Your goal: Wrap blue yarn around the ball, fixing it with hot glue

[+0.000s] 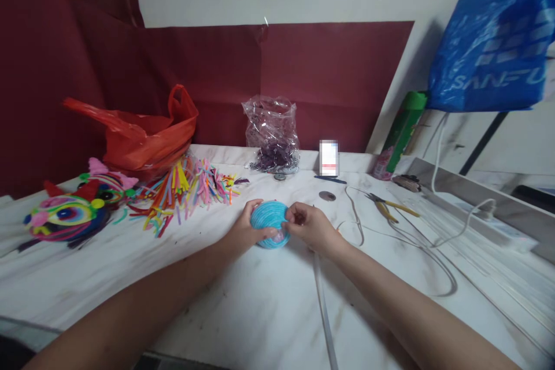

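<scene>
A round blue ball with ridged, strand-like windings (269,217) is held just above or on the white marbled table (243,312). My left hand (251,228) grips its left side, with the thumb across the lower front. My right hand (307,224) is at the ball's right side, fingers pinched together against it; anything between those fingertips is too small to make out. A small pinkish patch shows low on the ball between the hands. A flat whitish strip (323,312) runs from below my right hand toward the front edge.
Colourful decorated balls (67,217), bundled fuzzy strips (173,196) and a red bag (150,139) lie left. Behind stand a clear bag (273,133) and a phone-like white screen (328,159). Pliers (384,208), cables, a green can (401,133) and a power strip (498,225) are right.
</scene>
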